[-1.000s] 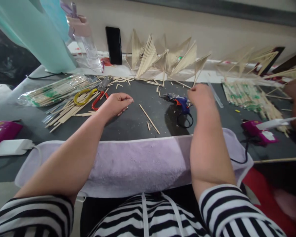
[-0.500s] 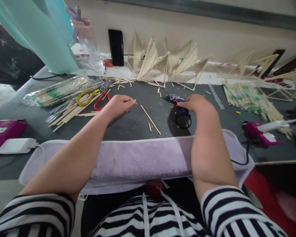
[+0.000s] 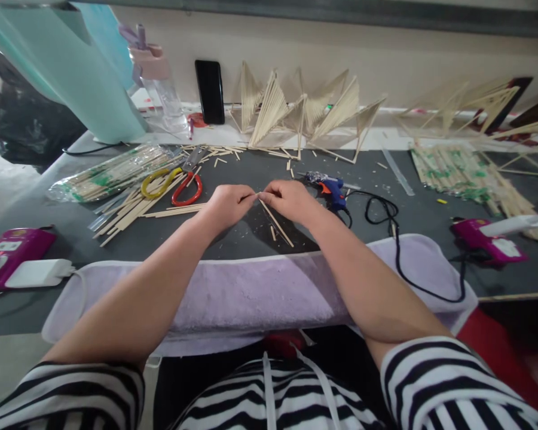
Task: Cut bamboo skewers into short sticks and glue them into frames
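Note:
My left hand (image 3: pixel 229 206) is closed in a pinch, its fingertips on a tiny piece of wooden stick that is mostly hidden. Meeting it fingertip to fingertip, my right hand (image 3: pixel 289 202) pinches too; what lies between its fingers is too small to make out. Below the fingers, a thin wooden stick (image 3: pixel 278 226) lies slanted on the dark table, beside a short stick offcut (image 3: pixel 272 233). Right of my right hand rests a blue glue gun (image 3: pixel 336 192) with an orange trigger, its black cord running right.
Scissors with red and yellow handles (image 3: pixel 187 189) lie left by loose sticks (image 3: pixel 128 212) and a bagged bundle (image 3: pixel 112 173). Stick structures (image 3: pixel 273 110) and a phone (image 3: pixel 210 91) stand behind. A lilac cloth (image 3: pixel 251 292) covers the front edge. Purple power boxes (image 3: pixel 15 254) sit either side.
My right hand has let go of the glue gun, leaving it on the table, and has moved left to my left hand's fingertips. My left hand has shifted slightly right.

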Motion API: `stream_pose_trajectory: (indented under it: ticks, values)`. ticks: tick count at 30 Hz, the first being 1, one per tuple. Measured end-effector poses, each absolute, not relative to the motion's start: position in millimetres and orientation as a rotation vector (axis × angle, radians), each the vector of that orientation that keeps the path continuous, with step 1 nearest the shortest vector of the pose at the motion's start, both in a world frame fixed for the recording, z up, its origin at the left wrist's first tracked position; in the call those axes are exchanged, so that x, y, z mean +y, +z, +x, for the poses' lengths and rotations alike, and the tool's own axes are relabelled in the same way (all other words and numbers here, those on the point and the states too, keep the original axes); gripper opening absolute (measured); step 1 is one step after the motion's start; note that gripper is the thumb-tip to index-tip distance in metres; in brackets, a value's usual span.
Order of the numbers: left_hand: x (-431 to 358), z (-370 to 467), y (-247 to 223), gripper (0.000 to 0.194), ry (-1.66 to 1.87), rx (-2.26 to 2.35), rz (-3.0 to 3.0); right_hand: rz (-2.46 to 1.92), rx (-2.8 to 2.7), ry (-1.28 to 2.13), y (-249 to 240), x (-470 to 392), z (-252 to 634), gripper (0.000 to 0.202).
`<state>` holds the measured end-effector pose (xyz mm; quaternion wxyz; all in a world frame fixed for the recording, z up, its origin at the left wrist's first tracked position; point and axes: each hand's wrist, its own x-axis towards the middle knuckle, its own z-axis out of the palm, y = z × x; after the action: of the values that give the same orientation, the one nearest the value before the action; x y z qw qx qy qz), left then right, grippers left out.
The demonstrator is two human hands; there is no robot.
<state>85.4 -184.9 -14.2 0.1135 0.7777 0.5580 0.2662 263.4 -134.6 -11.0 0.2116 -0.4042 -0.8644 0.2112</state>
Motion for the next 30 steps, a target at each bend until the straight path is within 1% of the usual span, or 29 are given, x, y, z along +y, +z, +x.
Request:
stream_pose_trajectory:
  ticks: [5,12,17,20,22,25,27,30]
  values:
    - [-185.8,86.8,-15.9,0.032,0.783,1.605,2.317,-1.064,-2.4,0.633,-13.6,-134.3,261.3,0.02]
    - [-185.4,88.5,-21.2,0.031,0.889,1.628,2.395,-1.063,-2.328,0.642,-19.5,-136.2,253.0,0.021]
    - [-185.4,92.5,-23.3,0.03,0.885,1.684,2.452,-1.151,-2.256,0.602,-23.2,-138.2,245.3,0.024]
    - [-185.8,94.5,-22.1,0.029,0.897,1.69,2.439,-1.127,-2.239,0.604,-23.3,-138.5,244.5,0.024]
    - [-186.5,95.3,-19.9,0.029,0.943,1.679,2.358,-1.067,-2.244,0.614,-22.2,-138.1,246.9,0.023]
    - [-188.4,95.0,-14.8,0.031,0.942,1.632,2.062,-0.942,-2.272,0.615,-19.7,-137.4,253.5,0.023]
    - [-190.1,93.8,-10.7,0.032,0.883,1.531,1.813,-0.858,-2.29,0.606,-18.3,-137.4,257.7,0.024]
    - [-192.9,91.2,-4.3,0.028,0.842,1.346,1.53,-0.784,-2.305,0.573,-15.9,-138.6,261.5,0.024]
